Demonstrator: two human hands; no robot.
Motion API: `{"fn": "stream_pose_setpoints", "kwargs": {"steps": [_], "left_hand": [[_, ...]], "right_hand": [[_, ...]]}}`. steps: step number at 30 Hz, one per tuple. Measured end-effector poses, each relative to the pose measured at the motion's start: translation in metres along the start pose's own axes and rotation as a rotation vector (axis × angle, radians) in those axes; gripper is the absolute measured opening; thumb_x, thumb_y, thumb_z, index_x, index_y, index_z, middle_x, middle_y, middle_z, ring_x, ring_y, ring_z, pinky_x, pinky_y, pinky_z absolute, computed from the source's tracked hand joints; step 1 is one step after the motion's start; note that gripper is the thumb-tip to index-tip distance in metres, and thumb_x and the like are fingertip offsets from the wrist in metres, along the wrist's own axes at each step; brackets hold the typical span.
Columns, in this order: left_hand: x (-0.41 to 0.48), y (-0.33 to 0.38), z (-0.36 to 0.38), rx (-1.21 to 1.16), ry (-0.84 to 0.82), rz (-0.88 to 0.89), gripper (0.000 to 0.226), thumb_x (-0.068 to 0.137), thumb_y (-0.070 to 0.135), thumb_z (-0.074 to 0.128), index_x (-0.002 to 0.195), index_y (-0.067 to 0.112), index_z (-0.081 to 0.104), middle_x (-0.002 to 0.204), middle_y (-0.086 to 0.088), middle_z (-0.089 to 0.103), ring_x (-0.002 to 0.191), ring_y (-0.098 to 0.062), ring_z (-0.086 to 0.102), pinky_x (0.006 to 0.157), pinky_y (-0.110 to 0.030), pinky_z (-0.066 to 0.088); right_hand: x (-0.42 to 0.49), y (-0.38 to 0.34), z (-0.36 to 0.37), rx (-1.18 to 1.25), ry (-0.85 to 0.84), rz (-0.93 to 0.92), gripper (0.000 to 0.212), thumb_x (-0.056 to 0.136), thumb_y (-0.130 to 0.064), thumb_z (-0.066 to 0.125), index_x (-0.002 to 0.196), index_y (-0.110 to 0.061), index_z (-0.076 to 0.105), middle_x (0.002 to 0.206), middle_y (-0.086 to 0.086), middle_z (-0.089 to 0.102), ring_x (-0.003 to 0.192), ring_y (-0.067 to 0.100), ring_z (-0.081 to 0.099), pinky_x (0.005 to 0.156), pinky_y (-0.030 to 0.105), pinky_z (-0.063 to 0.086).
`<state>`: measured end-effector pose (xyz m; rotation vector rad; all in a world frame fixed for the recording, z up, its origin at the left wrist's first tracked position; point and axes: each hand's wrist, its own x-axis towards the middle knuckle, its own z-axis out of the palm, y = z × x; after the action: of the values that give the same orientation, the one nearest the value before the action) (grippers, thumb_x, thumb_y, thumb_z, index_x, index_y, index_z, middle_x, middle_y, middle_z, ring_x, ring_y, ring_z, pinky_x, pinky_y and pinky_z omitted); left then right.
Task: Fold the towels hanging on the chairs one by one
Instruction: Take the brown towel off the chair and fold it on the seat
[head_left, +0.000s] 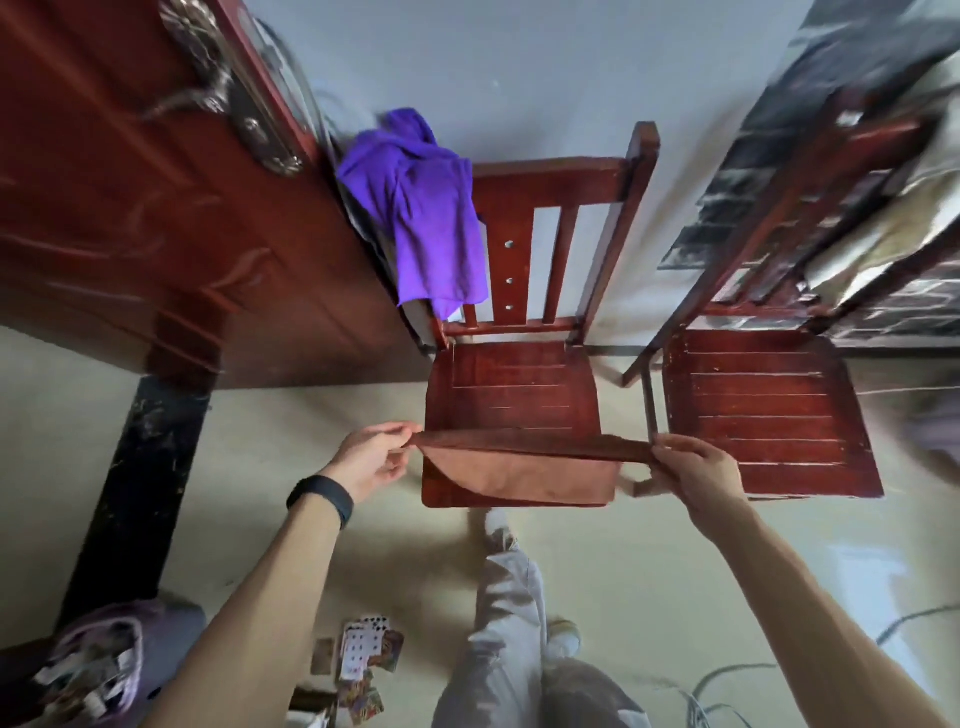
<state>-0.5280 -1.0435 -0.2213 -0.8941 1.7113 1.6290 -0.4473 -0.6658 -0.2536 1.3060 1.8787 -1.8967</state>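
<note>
Brown towel (524, 475) hangs stretched level between both hands, just below frame centre, over the front edge of the middle chair (511, 384). Its top edge runs as a taut band from hand to hand, and the rest droops in a folded flap against the front of the seat. The left hand (371, 457), at about 8 o'clock from centre, pinches the towel's left corner between thumb and fingertips. A black wristband (322, 496) sits on that wrist. The right hand (693, 467), at about 4 o'clock, grips the right corner with its fingers curled round the cloth.

A purple towel (426, 208) is draped over the left post of the same chair's back, at about 11 o'clock, hanging down toward the seat. A second wooden chair (763, 405) stands just beside the first at 3 o'clock, its slatted seat bare. Something pale (883, 228) lies over its back, too blurred to name with certainty.

A red-brown door (130, 208) with a metal lever handle (208, 98) fills the 10 o'clock area. Playing cards (363, 660) lie scattered on the pale floor at about 7 o'clock, and the person's light trousers (498, 623) show at 6 o'clock.
</note>
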Motion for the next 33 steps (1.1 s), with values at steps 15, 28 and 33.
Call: {"fn": "stream_pose_setpoints", "kwargs": {"steps": [15, 28, 33], "left_hand": [[-0.025, 0.007, -0.029, 1.436, 0.291, 1.094, 0.011, 0.085, 0.032, 0.074, 0.084, 0.021, 0.076, 0.088, 0.004, 0.063, 0.082, -0.021, 0.060, 0.063, -0.033, 0.051], [0.061, 0.096, -0.008, 1.686, 0.442, 1.367, 0.013, 0.084, 0.025, 0.069, 0.074, 0.019, 0.072, 0.068, -0.001, 0.067, 0.069, -0.026, 0.061, 0.064, -0.034, 0.043], [0.070, 0.103, -0.005, 1.641, 0.538, 1.366, 0.027, 0.091, 0.030, 0.048, 0.085, 0.021, 0.072, 0.077, 0.000, 0.069, 0.072, -0.027, 0.060, 0.065, -0.037, 0.040]], "right_hand": [[-0.033, -0.026, -0.028, -1.276, -0.075, -1.029, 0.024, 0.083, -0.029, 0.080, 0.101, -0.015, 0.074, 0.085, -0.002, 0.062, 0.075, 0.023, 0.059, 0.061, 0.038, 0.058], [0.046, -0.130, 0.022, -1.519, 0.039, -1.044, 0.021, 0.093, -0.029, 0.068, 0.095, -0.009, 0.069, 0.080, 0.009, 0.063, 0.077, 0.033, 0.062, 0.059, 0.042, 0.055], [0.061, -0.143, 0.025, -1.460, 0.095, -1.045, 0.022, 0.096, -0.029, 0.062, 0.101, -0.008, 0.062, 0.085, 0.010, 0.059, 0.080, 0.034, 0.059, 0.052, 0.037, 0.046]]}}
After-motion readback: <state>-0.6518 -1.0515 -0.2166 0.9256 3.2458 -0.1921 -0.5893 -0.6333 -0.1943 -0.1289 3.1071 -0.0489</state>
